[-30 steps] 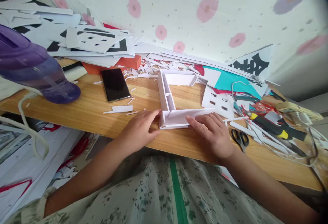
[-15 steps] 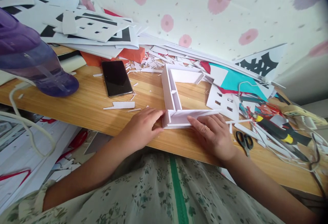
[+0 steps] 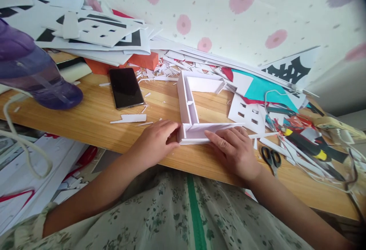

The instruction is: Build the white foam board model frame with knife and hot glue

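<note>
A white foam-board frame [image 3: 185, 98], shaped like a C with hollow channel walls, lies on the wooden table [image 3: 94, 116]. My left hand [image 3: 156, 140] touches the near left corner of the frame, its thumb and fingers against the end piece. My right hand [image 3: 236, 149] is closed around the near wall toward its right end, thumb and fingers on the board. The underside of that wall and some of my right fingertips are hidden.
A phone [image 3: 126, 88] and a purple bottle [image 3: 48, 78] stand left of the frame. White sheets [image 3: 94, 32] and scraps [image 3: 168, 67] pile up behind. On the right are a windowed white panel [image 3: 247, 114], scissors [image 3: 271, 157], a black-yellow tool [image 3: 307, 145] and cables.
The whole view has shifted slightly, so the table and items appear a little further left. Both hands keep their places on the frame.
</note>
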{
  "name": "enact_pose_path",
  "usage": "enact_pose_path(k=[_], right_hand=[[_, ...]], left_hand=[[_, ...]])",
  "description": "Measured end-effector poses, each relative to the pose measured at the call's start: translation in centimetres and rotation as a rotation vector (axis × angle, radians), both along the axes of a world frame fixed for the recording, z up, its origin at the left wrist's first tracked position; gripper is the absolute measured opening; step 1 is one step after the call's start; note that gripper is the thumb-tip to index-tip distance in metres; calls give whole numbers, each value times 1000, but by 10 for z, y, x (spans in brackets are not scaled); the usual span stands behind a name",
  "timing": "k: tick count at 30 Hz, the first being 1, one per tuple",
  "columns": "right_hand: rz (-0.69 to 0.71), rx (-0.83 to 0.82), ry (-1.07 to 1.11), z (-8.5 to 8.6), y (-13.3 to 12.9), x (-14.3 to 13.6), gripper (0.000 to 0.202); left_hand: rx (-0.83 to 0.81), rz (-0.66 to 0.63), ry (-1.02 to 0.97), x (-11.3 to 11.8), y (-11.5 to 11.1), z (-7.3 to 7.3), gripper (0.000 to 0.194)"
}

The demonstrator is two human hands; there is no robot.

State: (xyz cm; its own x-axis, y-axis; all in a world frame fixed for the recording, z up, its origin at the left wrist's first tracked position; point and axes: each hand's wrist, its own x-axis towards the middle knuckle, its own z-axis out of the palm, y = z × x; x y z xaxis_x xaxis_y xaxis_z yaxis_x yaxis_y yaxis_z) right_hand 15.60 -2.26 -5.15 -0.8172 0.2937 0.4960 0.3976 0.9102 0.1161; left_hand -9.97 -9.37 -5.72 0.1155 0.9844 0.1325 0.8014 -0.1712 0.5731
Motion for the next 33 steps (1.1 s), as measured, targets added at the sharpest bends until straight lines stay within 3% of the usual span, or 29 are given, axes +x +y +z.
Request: enact_pose_path(k=[16,26,33], right_hand=[[-46,16,39,-2,-4,2,64],[-54,16,41,-3,-6,0,59],[-52,12,49,-4,-6,-2,58]], left_hand=[[14,-38,-12,-3,0,-2,25],[-1,-28,-7,-5,1,-1,21],[26,9,-21,1,-1,2,43]])
